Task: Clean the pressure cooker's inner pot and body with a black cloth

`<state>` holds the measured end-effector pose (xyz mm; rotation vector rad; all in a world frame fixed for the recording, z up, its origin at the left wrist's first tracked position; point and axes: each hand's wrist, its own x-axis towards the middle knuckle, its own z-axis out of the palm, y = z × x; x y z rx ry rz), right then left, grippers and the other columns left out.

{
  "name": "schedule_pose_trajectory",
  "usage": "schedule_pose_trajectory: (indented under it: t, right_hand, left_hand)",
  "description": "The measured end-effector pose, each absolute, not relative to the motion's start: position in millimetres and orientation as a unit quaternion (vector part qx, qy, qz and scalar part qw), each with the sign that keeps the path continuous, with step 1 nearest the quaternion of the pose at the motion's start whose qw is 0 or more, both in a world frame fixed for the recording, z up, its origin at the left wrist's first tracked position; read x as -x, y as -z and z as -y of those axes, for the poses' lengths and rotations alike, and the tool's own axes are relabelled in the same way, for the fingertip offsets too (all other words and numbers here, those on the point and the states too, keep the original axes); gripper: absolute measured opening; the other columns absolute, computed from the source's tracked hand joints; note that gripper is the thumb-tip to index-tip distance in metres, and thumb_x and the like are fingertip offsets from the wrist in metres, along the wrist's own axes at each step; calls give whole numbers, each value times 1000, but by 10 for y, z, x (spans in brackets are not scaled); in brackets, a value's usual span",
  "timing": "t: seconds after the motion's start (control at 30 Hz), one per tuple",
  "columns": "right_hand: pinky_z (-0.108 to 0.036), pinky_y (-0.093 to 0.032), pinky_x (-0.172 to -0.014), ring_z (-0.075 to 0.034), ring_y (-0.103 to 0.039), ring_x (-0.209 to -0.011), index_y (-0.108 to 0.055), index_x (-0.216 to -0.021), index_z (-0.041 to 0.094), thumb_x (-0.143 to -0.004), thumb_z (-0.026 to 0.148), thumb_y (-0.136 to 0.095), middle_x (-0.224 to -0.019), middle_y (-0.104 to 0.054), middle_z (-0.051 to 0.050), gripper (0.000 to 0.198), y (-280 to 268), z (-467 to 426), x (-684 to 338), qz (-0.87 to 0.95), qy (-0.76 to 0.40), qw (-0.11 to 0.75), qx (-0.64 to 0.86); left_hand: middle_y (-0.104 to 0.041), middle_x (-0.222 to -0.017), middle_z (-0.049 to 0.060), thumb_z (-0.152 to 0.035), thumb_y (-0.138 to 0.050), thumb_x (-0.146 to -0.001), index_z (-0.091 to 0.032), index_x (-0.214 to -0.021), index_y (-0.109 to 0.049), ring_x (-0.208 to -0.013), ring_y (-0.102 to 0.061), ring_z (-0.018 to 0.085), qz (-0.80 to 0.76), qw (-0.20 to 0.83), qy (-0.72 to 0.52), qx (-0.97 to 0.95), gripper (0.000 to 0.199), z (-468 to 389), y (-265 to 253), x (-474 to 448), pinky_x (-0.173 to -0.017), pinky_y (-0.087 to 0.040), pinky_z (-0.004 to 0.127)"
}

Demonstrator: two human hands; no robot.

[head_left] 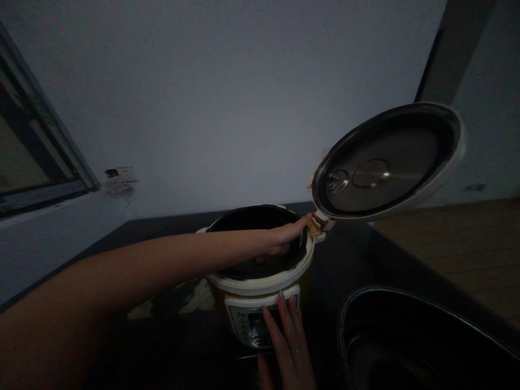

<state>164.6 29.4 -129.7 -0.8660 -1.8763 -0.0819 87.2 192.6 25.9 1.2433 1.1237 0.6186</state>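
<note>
An electric cooker (pixel 260 284) with a pale rim and a front control panel stands on the dark table. Its round lid (pixel 385 162) is swung up to the right, metal underside showing. My left hand (pixel 284 237) reaches across the cooker's opening, one finger stretched out to the stained hinge (pixel 319 230); its other fingers are partly hidden below. My right hand (pixel 290 344), with a ring on one finger, lies against the front panel (pixel 255 322), fingers extended and apart. The inside of the cooker is dark, with a small round part visible at the bottom.
A large black basin (pixel 345 325) stands close at the lower right. The dark tabletop (pixel 170 225) meets a pale wall behind. Wall sockets (pixel 119 179) and a window (pixel 36 124) are on the left. Wooden floor (pixel 455 244) shows beyond the table's right edge.
</note>
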Motion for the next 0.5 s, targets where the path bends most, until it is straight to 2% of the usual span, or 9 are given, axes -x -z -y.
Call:
schedule_pose_trajectory:
  t: [0.1, 0.17, 0.33, 0.43, 0.5]
  right_hand:
    - [-55, -49, -98, -32, -30, -142, -20, -153, 29, -89, 15, -38, -157, -27, -3, 68, 1298, -297, -1655, 781, 34, 511, 357]
    - [-55, -49, -99, -32, -31, -142, -19, -153, 29, -88, 14, -39, -158, -24, -3, 69, 1298, -311, -1673, 783, 42, 510, 355]
    - [-50, -52, -96, -31, -31, -142, -23, -152, 25, -86, 10, -43, -158, -25, -5, 71, 1336, -390, -1717, 798, 83, 496, 331]
    - [-53, -51, -96, -33, -31, -141, -24, -152, 24, -87, 9, -45, -156, -29, -8, 70, 1290, -361, -1741, 802, 76, 490, 332]
    - [-55, -49, -98, -33, -36, -139, -24, -152, 26, -89, 12, -46, -151, -39, -9, 68, 1171, -247, -1801, 809, 47, 485, 329]
  left_hand:
    - [-62, -126, 15, -55, -28, -95, -11, -126, -57, -109, -59, 23, -504, 647, -354, -449, 61, -2005, -270, -864, -99, -39, 37]
    - [-62, -126, 15, -53, -31, -95, -10, -124, -58, -108, -59, 22, -502, 652, -363, -438, 57, -1978, -281, -872, -99, -39, 36]
    - [-68, -112, 12, -57, -40, -91, -13, -111, -65, -103, -61, 23, -489, 657, -284, -499, 54, -1691, -365, -875, -99, -39, 38]
    - [-69, -105, 15, -53, -56, -81, -11, -105, -66, -100, -63, 27, -530, 595, -195, -571, 49, -1474, -472, -782, -92, -44, 41]
    - [-68, -108, 16, -47, -64, -74, -12, -110, -64, -99, -63, 30, -541, 541, -143, -628, 51, -1344, -538, -689, -86, -46, 42]
